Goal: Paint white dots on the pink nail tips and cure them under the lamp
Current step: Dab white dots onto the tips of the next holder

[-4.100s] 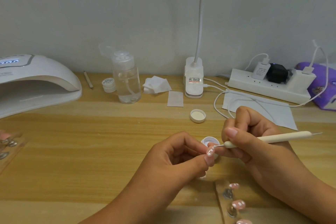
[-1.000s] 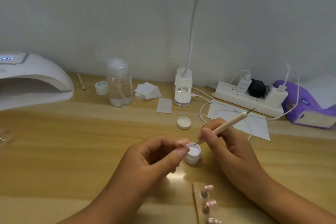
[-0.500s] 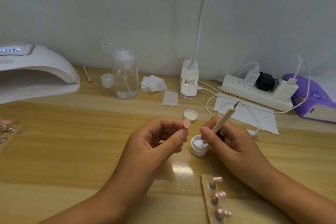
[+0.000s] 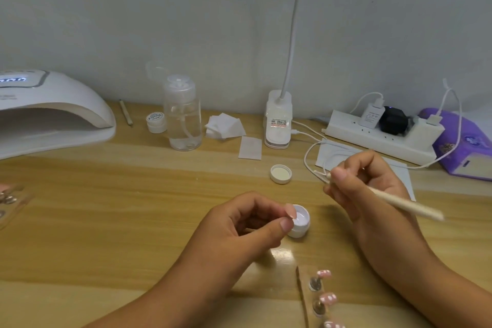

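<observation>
The pink nail tip [image 4: 290, 211] is sitting near the centre of the frame, pinched between the thumb and forefinger of the left hand [image 4: 239, 224], just beside the small open pot [image 4: 302, 224] of white paint. The right hand [image 4: 370, 184], a little right of centre, is gripping a thin cream stick [image 4: 399, 201] with curled fingers, apart from the pot. More pink tips [image 4: 328, 298] with white dots are standing on a holder [image 4: 302, 298] at the lower edge. The white lamp [image 4: 53, 114] is resting at the left edge.
</observation>
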`<state>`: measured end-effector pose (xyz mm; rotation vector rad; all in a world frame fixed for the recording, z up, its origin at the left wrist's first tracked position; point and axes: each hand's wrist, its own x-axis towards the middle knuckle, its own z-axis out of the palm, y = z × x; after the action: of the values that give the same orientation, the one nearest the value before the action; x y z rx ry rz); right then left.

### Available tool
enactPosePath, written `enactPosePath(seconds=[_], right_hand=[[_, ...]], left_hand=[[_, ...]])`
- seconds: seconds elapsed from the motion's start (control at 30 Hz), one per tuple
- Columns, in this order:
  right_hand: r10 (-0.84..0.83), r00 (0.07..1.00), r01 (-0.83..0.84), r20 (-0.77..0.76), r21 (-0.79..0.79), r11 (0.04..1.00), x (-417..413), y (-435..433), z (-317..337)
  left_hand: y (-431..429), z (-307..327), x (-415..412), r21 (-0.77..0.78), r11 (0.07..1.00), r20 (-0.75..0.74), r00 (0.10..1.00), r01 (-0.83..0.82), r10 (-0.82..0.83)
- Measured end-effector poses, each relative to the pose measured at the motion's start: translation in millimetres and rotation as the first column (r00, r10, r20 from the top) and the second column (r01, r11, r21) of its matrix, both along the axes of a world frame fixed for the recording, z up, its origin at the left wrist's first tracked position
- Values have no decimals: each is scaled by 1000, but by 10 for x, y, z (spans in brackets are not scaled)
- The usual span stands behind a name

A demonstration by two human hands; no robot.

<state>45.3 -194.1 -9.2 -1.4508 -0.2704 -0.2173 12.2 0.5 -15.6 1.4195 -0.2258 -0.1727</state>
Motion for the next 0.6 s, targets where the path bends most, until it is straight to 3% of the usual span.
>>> enactPosePath(seconds=[0.2,0.6], right_hand=[[156,983,-132,-101,208,969,-28,35,39],[294,953,-281,-70,152,948,-99,95,26]], left_hand=[[-4,-13,-5,27,999,13,1000,25,-25],[-15,-38,-21,84,996,21,999,36,-38]])
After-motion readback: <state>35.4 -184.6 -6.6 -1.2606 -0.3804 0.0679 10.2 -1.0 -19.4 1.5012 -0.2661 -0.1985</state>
